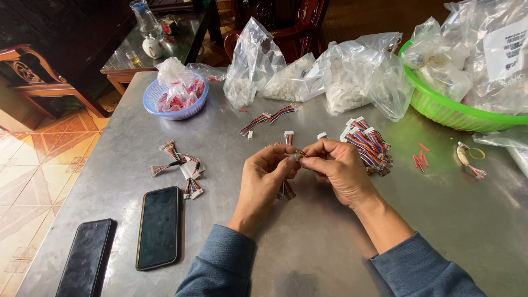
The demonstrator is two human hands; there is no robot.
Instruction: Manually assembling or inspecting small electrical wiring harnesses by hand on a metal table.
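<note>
Blue sleeves lead up to both hands at frame centre — the left hand (268, 171) and right hand (336, 166) meet fingertip to fingertip, pinched shut on a small multicoloured wire harness (286, 188). Its wires hang down-frame below the left fingers, long axis roughly vertical; the connector end sits between both pinches, equally near each hand.

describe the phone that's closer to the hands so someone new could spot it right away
Start at the grey metal table and look to its near left corner, where two dark phones lie side by side. The nearer black smartphone lies face up, left of the left hand. Unlike the other black smartphone at the table's edge, it lies further in and sits closer to the multicoloured wire bundles.
</note>
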